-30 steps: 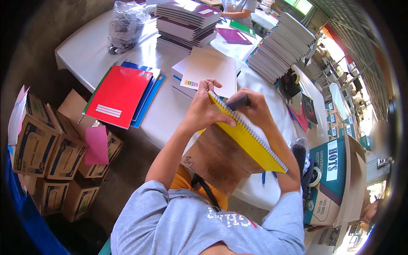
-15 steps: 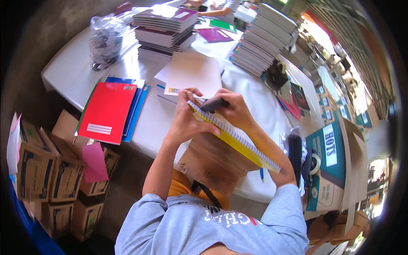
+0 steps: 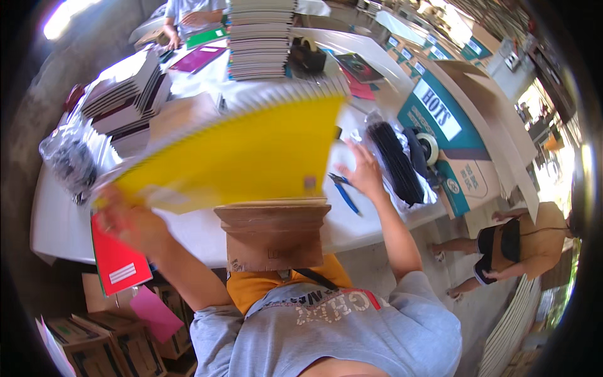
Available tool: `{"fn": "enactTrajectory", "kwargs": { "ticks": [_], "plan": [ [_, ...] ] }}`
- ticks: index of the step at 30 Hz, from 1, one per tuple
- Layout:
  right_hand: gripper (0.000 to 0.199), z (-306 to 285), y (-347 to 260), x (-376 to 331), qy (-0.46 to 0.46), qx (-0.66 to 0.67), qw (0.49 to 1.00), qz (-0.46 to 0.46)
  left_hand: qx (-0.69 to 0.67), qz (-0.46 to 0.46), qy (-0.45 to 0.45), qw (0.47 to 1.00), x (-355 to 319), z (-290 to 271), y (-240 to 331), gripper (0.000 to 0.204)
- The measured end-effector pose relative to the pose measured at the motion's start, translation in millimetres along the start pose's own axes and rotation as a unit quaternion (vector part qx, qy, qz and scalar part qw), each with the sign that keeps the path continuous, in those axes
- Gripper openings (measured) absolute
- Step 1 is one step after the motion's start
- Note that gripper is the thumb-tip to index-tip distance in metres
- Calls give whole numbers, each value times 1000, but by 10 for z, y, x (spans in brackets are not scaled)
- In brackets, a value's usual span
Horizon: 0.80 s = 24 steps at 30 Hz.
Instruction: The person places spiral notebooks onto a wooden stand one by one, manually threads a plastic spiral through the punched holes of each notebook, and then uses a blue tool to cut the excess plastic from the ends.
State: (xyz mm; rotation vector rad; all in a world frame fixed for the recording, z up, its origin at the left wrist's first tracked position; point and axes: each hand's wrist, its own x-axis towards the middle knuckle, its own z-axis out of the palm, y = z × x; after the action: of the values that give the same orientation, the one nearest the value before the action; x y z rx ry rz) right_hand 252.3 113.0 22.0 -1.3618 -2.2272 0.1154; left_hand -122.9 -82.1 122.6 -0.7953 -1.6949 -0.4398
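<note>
A yellow spiral-bound notebook (image 3: 245,157) is raised in front of me, tilted and blurred by motion, its wire coil along the upper edge. My left hand (image 3: 125,217) grips its lower left corner. My right hand (image 3: 364,169), fingers spread, is apart from the notebook, just above the table. Beside its fingers lie pliers with blue handles (image 3: 347,198). A folded piece of brown cardboard (image 3: 273,235) rests upright at my lap, below the notebook. On the table at left, a red notebook (image 3: 119,261) is partly covered by my left hand and forearm.
Notebook stacks (image 3: 129,94) stand at the far left and a tall stack (image 3: 260,38) at the back. Black coils in plastic (image 3: 396,163) lie right, next to a large carton (image 3: 449,125). Brown boxes (image 3: 119,345) sit lower left. A person (image 3: 195,16) sits across; another (image 3: 534,245) stands right.
The yellow notebook has swung up and left, its cover now facing me. My right hand has let go of the black object and moved right, opening. The view has turned.
</note>
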Motion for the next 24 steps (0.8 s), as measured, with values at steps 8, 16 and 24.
{"fn": "enactTrajectory", "kwargs": {
  "ticks": [8,16,24],
  "plan": [
    [55,323,85,-1027,26,-107,994,24,-621,33,-7,783,127,-1140,536,11],
    [41,-540,-687,-1269,96,344,926,123,-581,103,-190,785,-841,-1181,1023,44],
    [43,-965,-1383,-1618,1,224,974,-30,-574,110,-221,781,-792,-1242,1079,51]
  ]
}}
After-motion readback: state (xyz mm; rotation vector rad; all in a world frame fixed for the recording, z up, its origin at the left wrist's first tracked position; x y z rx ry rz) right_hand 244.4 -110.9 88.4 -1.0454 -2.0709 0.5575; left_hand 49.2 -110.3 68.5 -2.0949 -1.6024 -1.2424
